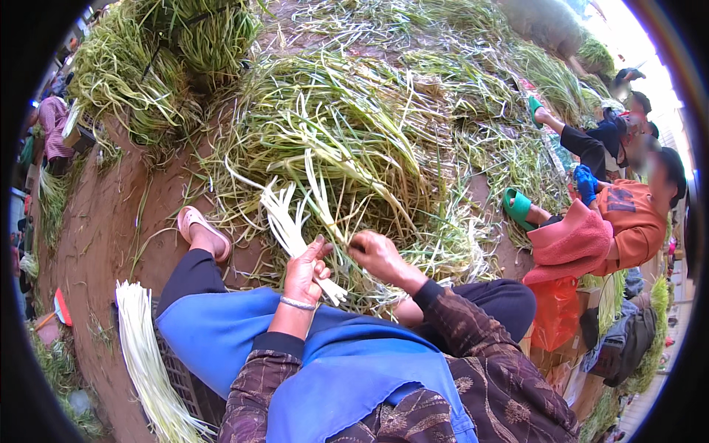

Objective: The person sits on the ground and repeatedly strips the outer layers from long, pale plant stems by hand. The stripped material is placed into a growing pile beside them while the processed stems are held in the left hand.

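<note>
My left hand point(302, 274) grips a small bunch of pale, peeled chive-like stalks point(283, 216), whose cut ends stick out below the palm. To its right, my right hand point(382, 257) pinches the lower end of a yellow-green stalk point(324, 207) between thumb and fingers. Both hands are above my lap, which a blue apron point(354, 382) covers. Just beyond them lies a large heap of untrimmed green and yellow stalks point(343, 127), with loose peelings around its base. Left of my knee, a thick bundle of clean white stalks point(138, 343) rests on a black plastic crate point(180, 376).
A tall tied bundle of greens point(149, 72) stands at the upper left. On the right sits a co-worker in an orange top point(637, 227), one green sandal point(518, 207) near the heap. A red plastic bag point(554, 313) hangs by cardboard boxes. My pink clog point(202, 230) is on bare floor.
</note>
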The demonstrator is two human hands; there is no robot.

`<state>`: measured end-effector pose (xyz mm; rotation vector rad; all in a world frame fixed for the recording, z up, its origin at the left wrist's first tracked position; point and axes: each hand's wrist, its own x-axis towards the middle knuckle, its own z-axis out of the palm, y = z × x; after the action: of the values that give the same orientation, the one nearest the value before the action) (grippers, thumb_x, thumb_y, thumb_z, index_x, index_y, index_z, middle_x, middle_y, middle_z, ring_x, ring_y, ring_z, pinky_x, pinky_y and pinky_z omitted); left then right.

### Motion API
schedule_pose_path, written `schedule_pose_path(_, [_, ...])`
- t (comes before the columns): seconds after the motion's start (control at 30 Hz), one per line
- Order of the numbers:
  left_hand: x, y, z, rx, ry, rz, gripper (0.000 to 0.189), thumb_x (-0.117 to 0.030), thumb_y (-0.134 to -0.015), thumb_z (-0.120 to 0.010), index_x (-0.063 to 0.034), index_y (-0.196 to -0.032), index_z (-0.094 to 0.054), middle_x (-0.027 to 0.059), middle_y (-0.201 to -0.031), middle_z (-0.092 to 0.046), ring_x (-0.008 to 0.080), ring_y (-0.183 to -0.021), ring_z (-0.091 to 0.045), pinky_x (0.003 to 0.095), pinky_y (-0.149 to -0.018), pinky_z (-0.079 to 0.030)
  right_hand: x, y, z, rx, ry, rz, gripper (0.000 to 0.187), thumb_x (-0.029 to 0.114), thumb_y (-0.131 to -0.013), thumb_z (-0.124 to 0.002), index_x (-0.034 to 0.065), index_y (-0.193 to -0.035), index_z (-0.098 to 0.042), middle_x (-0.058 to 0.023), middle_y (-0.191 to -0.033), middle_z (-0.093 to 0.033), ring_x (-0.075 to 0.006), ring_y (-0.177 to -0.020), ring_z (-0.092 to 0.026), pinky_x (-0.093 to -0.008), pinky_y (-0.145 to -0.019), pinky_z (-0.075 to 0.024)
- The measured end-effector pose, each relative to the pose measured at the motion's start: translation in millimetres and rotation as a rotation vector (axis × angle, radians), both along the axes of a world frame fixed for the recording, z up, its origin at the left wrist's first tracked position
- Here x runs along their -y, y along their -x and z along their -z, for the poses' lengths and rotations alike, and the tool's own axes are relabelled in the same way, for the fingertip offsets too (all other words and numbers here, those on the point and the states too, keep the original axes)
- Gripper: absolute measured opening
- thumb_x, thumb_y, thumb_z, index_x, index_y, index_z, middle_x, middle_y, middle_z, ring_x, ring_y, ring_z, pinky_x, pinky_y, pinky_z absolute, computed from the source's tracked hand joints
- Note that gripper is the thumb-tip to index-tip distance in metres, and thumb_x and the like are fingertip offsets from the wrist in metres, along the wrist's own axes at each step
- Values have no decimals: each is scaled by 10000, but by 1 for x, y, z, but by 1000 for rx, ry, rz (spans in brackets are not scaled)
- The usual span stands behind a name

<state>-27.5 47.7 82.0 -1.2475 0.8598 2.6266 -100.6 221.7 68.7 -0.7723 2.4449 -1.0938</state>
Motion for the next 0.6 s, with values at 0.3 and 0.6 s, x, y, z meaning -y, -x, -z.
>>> schedule_pose_path(0.3, [-9, -29, -29, -141, 81, 103, 144, -99, -912, -608, 6, -1011, -613, 77, -781, -654, 65, -437, -436, 224, -385, -342, 3, -64, -50, 167, 260, 231, 258, 273, -867, -638, 26, -939, -657, -128, -912, -634, -266, -825, -650, -370, -729, -507])
schedule_pose_path(0.6, [-9, -37, -29, -177, 80, 74, 93, -136, -886, -652, -53, -909, -615, 8, -645, -571, 91, -447, -500, 233, -368, -344, 48, -15, -19, 1084, 641, 332, 184, 222, -845, -711, 47, -850, -656, -14, -744, -630, -94, -643, -555, -247, -612, -436])
